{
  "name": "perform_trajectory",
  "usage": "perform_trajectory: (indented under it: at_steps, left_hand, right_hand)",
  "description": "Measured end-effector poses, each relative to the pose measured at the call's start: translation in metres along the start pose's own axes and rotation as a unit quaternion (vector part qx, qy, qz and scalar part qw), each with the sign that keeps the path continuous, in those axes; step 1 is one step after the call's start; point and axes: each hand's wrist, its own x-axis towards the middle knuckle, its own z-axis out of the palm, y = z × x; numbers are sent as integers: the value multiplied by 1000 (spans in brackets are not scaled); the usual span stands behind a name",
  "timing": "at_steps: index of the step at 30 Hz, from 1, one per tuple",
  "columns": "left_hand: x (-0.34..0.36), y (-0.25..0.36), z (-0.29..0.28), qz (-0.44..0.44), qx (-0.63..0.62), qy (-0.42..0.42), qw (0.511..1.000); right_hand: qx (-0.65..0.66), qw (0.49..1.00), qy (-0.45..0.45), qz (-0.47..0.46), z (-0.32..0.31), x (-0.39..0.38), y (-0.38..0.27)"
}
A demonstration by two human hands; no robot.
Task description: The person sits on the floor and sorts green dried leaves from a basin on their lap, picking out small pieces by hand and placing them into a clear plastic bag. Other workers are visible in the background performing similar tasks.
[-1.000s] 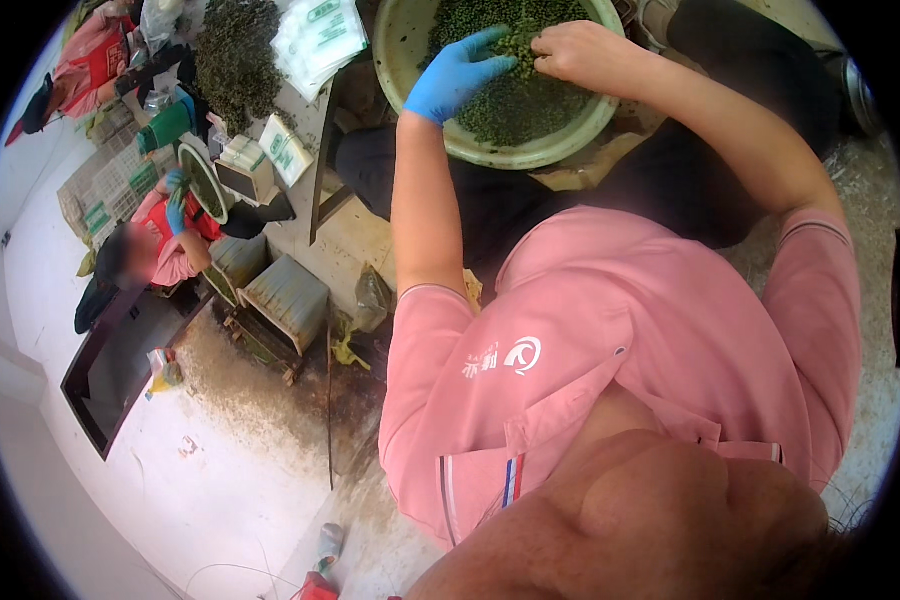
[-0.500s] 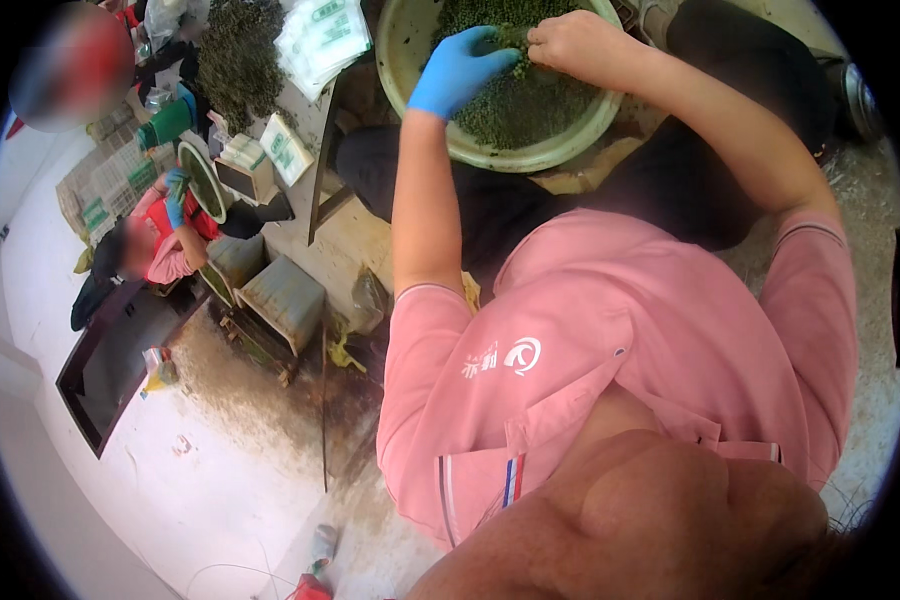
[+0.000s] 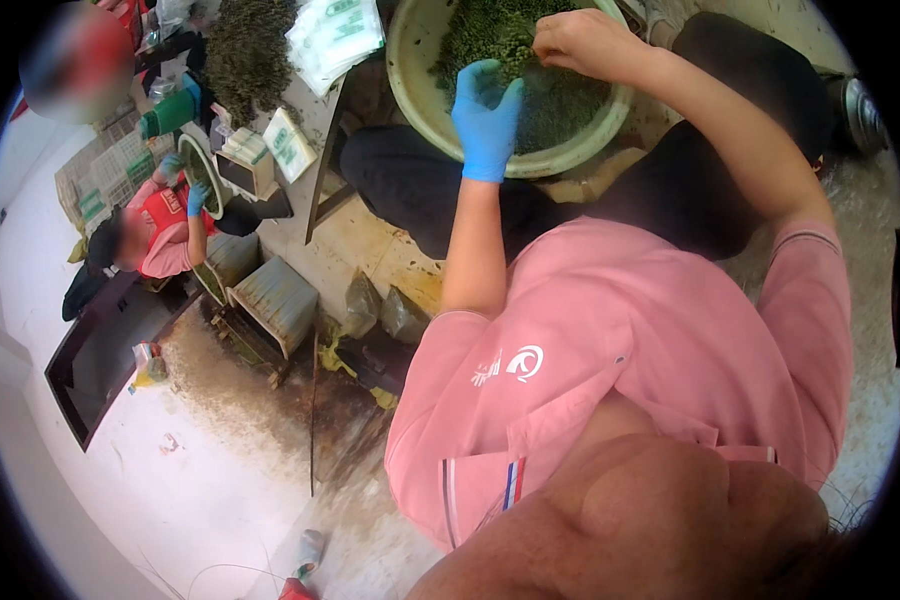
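Observation:
A wide pale basin point(image 3: 415, 125) lies at my lap, partly filled with small dark green bits like grains or tiny berries point(image 3: 485, 40). My left hand point(image 3: 487, 125), in a blue glove, hovers over its near left part. The thumb stands apart from the curled fingers, and nothing shows between them. My bare right hand point(image 3: 585, 45) is over the far right part of the green bits. Its fingertips are pinched together, and what they hold, if anything, is too small to tell.
Left of the basin, a table point(image 3: 305, 165) bears a dark heap point(image 3: 250, 60), white-green packets point(image 3: 335, 40) and a small box point(image 3: 245, 175). Beyond it, a person in a red vest point(image 3: 165, 220) handles another basin point(image 3: 202, 175). Metal bins point(image 3: 275, 300) stand on the floor. A second person is far left.
My left hand has drawn back from my right hand, toward me, and its fingers have spread. My right hand stays over the basin, pinched. The view has shifted slightly.

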Motion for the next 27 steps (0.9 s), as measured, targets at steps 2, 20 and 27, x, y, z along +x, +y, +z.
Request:
perform_trajectory:
  at_steps: [2,20,27]
  left_hand:
    - [-1,4,-10,-24,-75,-16,997]
    - [61,19,-38,-266,-113,-250,924]
    - [70,1,0,-3,490,-216,845]
  right_hand:
    - [-14,1000,19,21,8,-2,-3]
    - [-65,994,10,-92,14,-3,-12]
    - [-122,984,15,-129,17,-1,-14]
